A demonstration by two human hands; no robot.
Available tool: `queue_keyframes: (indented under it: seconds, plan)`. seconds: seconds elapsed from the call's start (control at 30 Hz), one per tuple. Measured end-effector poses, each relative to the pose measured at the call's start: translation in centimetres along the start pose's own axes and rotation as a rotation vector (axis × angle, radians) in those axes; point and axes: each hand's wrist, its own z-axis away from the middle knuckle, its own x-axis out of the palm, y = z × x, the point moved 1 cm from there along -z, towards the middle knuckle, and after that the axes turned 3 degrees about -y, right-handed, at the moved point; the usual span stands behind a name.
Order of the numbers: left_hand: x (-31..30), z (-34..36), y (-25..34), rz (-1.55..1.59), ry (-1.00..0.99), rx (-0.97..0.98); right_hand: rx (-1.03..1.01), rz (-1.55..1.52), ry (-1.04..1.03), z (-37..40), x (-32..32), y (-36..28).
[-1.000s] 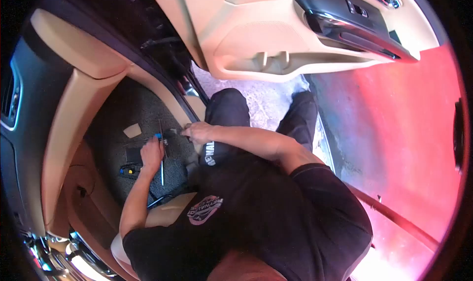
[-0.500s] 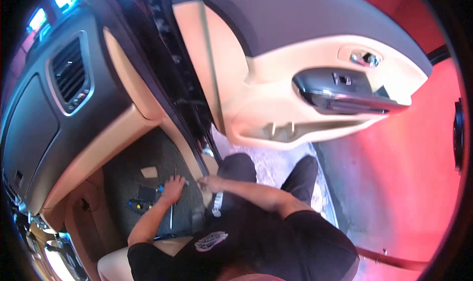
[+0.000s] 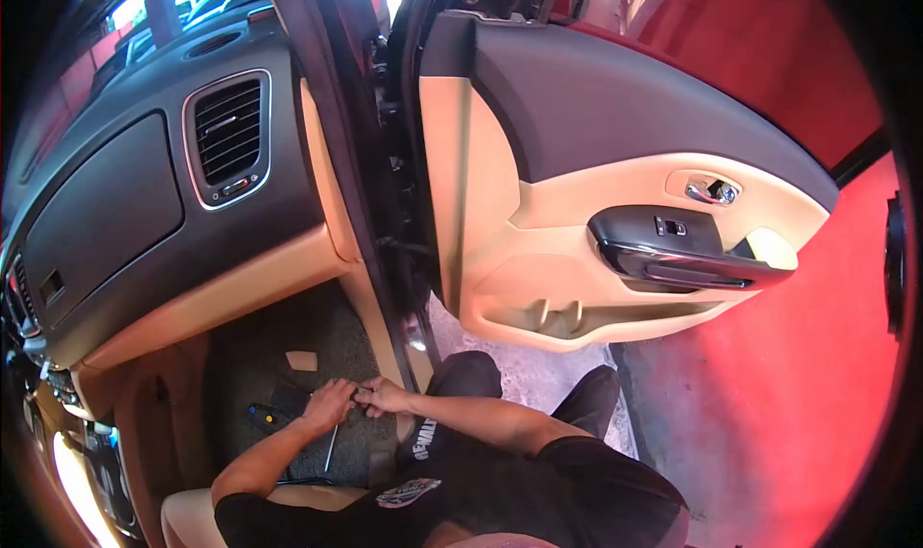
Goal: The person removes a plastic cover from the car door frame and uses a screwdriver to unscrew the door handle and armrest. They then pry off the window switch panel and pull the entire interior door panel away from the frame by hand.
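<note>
My left hand (image 3: 330, 404) and my right hand (image 3: 384, 396) meet above the dark floor mat (image 3: 332, 332) in the car's footwell. The fingers of both are closed around something small and dark between them, too small to name. Below my left hand a thin, pale metal rod (image 3: 332, 449) lies on the mat, perhaps a tool's shaft. To its left are dark tools with blue and yellow ends (image 3: 263, 415), partly covered by my left forearm. A small beige rectangular piece (image 3: 301, 361) rests farther forward.
The open door (image 3: 500, 250) with its beige panel stands on my right, near a red wall (image 3: 836, 288). The dashboard (image 3: 115, 231) overhangs the footwell at the left. The beige door sill (image 3: 389, 341) runs beside my right hand.
My right hand has come left from near the sill to meet my left hand, whose spread fingers have closed. The camera view has tilted up.
</note>
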Motion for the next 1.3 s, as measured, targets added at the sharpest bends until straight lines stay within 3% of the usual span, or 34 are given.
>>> queue_keyframes:
  seconds: [0.07, 0.2, 0.43, 0.5, 0.57, 0.67, 0.7, 0.77, 0.87, 0.9, 0.97, 1.03, 1.1, 1.23, 1.3]
  plan:
    - [-0.6, -0.2, -0.2, -0.032, 0.104, 0.057, -0.039, 0.014, 0.082, 0.2, -0.5, 0.5]
    - [1.5, -0.5, -2.0, -0.166, 0.13, 0.046, -0.171, 0.081, 0.224, 4.9, -3.9, -1.5]
    - [3.4, -1.0, -2.2, -0.206, -0.085, -0.011, -0.211, -0.152, 0.38, 19.5, -10.0, -0.2]
    - [5.7, -1.7, -3.6, -0.323, -0.154, 0.166, -0.181, -0.208, 0.372, 22.8, -12.0, 1.0]
    - [8.5, -2.9, -5.3, -0.296, -0.158, 0.14, -0.111, -0.182, 0.562, 27.0, -12.5, 2.2]
    - [9.7, -4.5, -5.4, -0.28, -0.257, 0.1, -0.145, -0.225, 0.641, 31.6, -13.1, 2.4]
    - [8.7, -4.8, -4.6, -0.286, -0.302, 0.073, -0.135, -0.252, 0.636, 33.1, -13.5, 1.9]
    - [7.5, -4.2, -2.9, -0.192, -0.161, 0.059, -0.196, -0.313, 0.594, 35.8, -12.7, -0.5]
    - [5.2, -5.1, 0.0, -0.118, -0.074, 0.097, -0.249, -0.481, 0.392, 39.4, -12.7, -0.8]
    - [5.4, -5.5, 0.3, -0.117, -0.075, 0.12, -0.254, -0.482, 0.415, 39.7, -12.3, -0.8]
    - [4.8, -7.6, 2.3, 0.335, 0.151, 0.292, -0.178, -0.43, 0.388, 39.7, -10.5, -1.5]
    - [-0.6, -8.5, 7.2, 0.822, -0.243, 0.172, -0.228, -0.489, 0.309, 39.0, -9.2, -2.1]
    - [-1.6, -8.7, 10.3, 1.203, -0.329, 0.207, -0.256, -0.532, 0.264, 38.8, -8.8, -1.9]
    - [-5.7, -10.0, 16.5, 1.516, -0.5, 0.337, -0.368, -0.656, 0.413, 40.3, -8.1, -1.9]
    - [-7.8, -11.7, 20.3, 1.689, -0.469, 0.382, -0.398, -0.568, 0.563, 42.0, -8.4, -1.9]
